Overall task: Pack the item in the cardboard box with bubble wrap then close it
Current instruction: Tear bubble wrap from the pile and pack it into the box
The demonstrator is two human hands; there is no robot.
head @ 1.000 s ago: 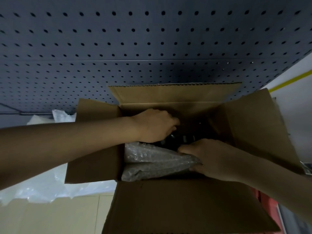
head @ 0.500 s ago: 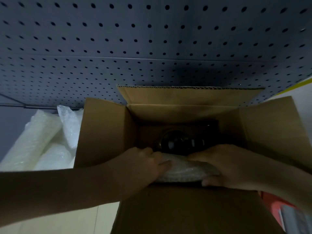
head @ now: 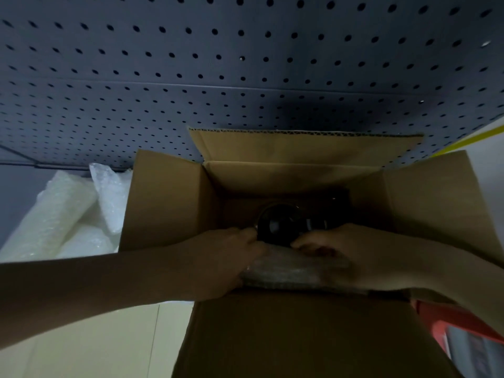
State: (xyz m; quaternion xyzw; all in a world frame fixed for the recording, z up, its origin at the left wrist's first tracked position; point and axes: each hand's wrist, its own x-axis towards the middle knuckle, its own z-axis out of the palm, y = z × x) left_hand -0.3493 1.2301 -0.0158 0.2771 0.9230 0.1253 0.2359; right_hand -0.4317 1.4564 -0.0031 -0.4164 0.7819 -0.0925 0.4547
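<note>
An open cardboard box stands in front of me with all its flaps up. Deep inside lies a dark round item, dim and hard to make out. A wad of bubble wrap sits between the item and the box's near wall. My left hand presses on the wad's left end, fingers reaching the item's edge. My right hand lies flat on the wad's right end, fingers pointing left.
Rolls of white bubble wrap lie left of the box on a pale table. A dark pegboard wall rises just behind the box. A red object shows at lower right under my right arm.
My left hand came off the item and onto the bubble wrap. Both hands have pushed the wad down against the box's near wall, and the dark item shows more.
</note>
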